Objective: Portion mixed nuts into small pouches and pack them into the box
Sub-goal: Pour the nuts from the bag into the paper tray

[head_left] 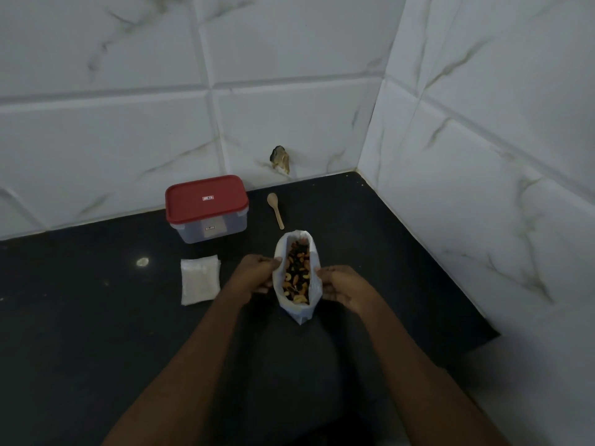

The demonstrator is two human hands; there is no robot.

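Note:
A white plastic bag of mixed nuts (297,274) stands on the black counter, its mouth pulled wide so cashews and dark pieces show. My left hand (257,275) pinches the bag's left rim and my right hand (338,284) pinches its right rim. To the left lies a flat stack of small clear pouches (199,279). Behind them stands the clear box (211,231), shut with a red lid (206,198). A small wooden spoon (275,209) lies bowl-up beyond the bag.
The black counter (96,317) ends in a corner of white marble-look tiled walls (483,188) at the back and right. A chipped hole (280,160) marks the back wall just above the counter.

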